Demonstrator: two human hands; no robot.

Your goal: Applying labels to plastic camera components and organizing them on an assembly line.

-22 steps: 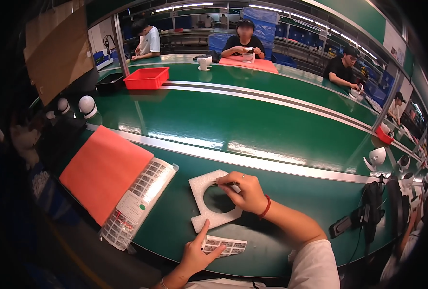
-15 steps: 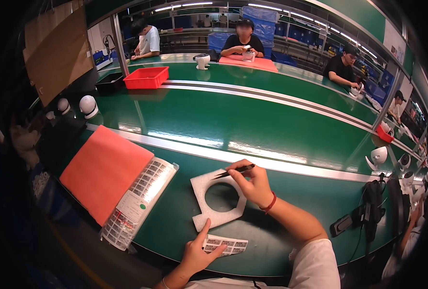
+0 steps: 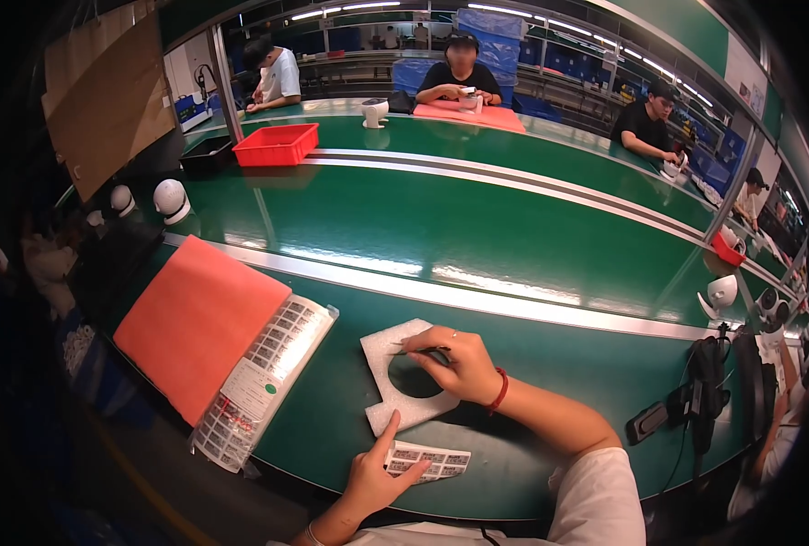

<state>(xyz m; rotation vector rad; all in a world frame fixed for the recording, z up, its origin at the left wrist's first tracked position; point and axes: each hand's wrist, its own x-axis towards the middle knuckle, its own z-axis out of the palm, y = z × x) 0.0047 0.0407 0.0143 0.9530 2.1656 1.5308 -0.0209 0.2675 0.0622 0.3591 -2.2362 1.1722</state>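
A white foam piece (image 3: pixel 382 369) with a large round opening lies on the green bench in front of me. My right hand (image 3: pixel 459 364) is closed over it, pinching dark tweezers (image 3: pixel 399 352) that the fingers mostly hide. Their tip is at the foam's upper left part. My left hand (image 3: pixel 379 478) lies low, with index finger and thumb spread. That index fingertip touches the foam's lower edge, while the thumb rests on a small sheet of printed labels (image 3: pixel 441 462) just below the foam.
On the left, an orange-red mat (image 3: pixel 200 318) partly covers larger label sheets (image 3: pixel 286 341). Black devices with cables (image 3: pixel 696 391) lie at the right. White domed devices (image 3: pixel 171 200) and a red bin (image 3: pixel 277 146) stand farther off. Several people work across the bench.
My right hand has lowered and shifted slightly left over the foam's opening, turning so the tweezers are mostly hidden. My left hand has stayed nearly still.
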